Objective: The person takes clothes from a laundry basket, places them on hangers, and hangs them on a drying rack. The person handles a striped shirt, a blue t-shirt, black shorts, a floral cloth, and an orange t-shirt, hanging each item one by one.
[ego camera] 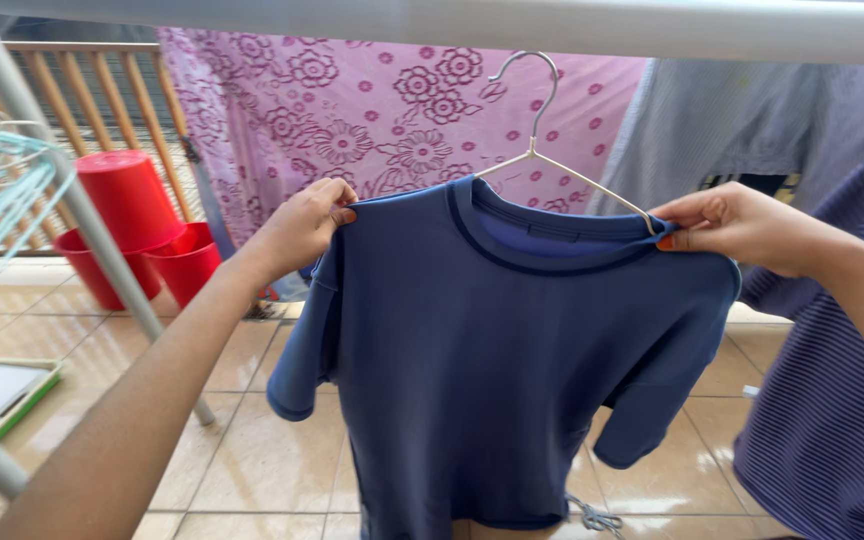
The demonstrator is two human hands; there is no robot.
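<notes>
Blue t-shirt [492, 360] is already on the wire hanger [552, 150], left hand [302, 225] and right hand [732, 225] each pinching a shoulder, hook not yet on the rail [552, 25] just above them.

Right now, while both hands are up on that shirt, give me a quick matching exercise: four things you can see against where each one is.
Things:
1. blue T-shirt
2. wire hanger
3. red buckets
4. floral pink sheet

Places:
A. stacked on the tiled floor at far left, by the wooden railing
B. hanging behind the shirt
C. held by both shoulders, left hand and right hand
D. inside the shirt's neck, hook free above the collar

Pairs: 1-C, 2-D, 3-A, 4-B
</notes>
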